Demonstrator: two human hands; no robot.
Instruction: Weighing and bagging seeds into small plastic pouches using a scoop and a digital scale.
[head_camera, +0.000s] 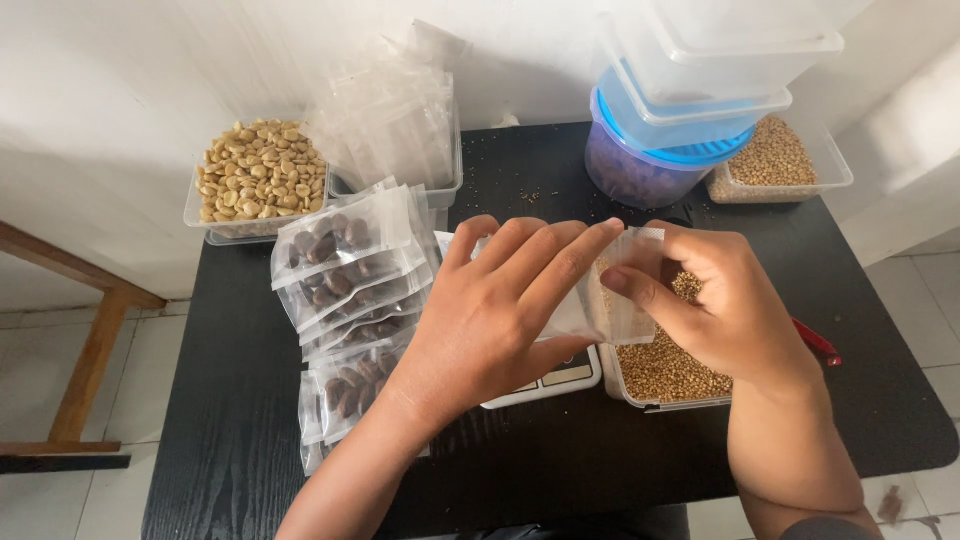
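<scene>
Left hand (500, 310) and right hand (715, 305) pinch a small clear pouch (615, 300) by its top edges; it looks light, floppy and slippery, best gripped at the rim

Both forearms are seen rising from the lower edge of the frame and converging toward its centre. The left hand (490, 315) is held back-up in the middle of the frame, its fingers (560, 255) extended together and angled toward the upper right, the thumb tucked beneath. The right hand (725, 310) is placed right of centre, fingers curled leftward and pinched shut near the left fingertips. Both wrists are kept bare.
</scene>
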